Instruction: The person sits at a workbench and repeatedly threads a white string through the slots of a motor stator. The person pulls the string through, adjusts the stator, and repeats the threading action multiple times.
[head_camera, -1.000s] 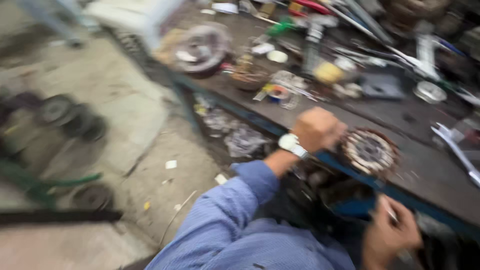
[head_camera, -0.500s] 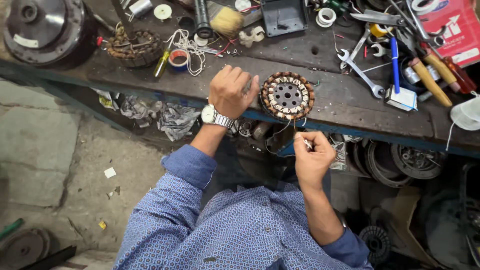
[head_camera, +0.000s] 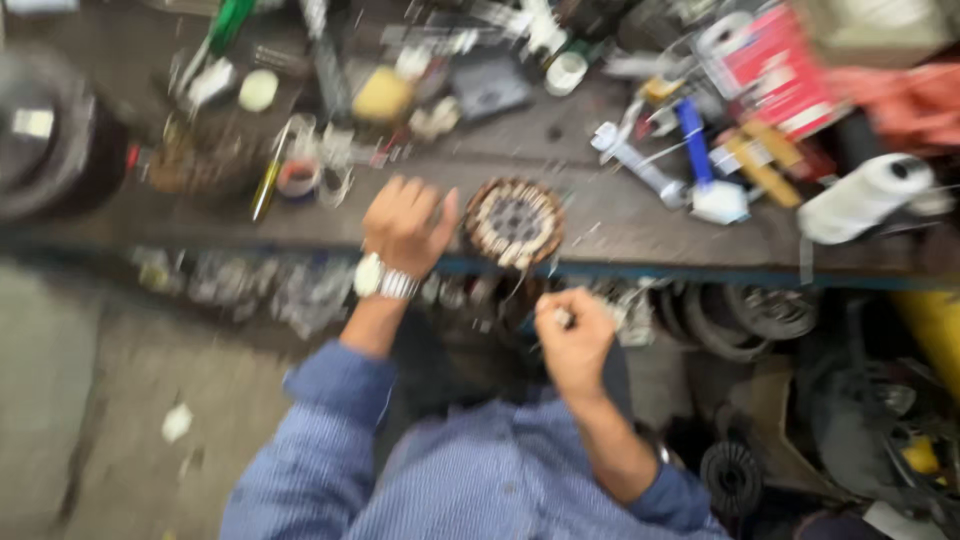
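Hands at the stator: winding work under way on a cluttered workbench (head_camera: 620, 215).

Your left hand (head_camera: 405, 225) rests against the left rim of the round wound stator (head_camera: 515, 222), fingers curled on it to steady it at the bench's front edge. Below the stator, off the bench, your right hand (head_camera: 572, 330) is closed in a pinch; blur hides what it grips, possibly a thin wire running up to the stator. Judging by this, you are mid-winding; the next pull calls for steady tension and a firm brace. Right of the stator lie a spanner (head_camera: 630, 160) and a white thread spool (head_camera: 862, 197).
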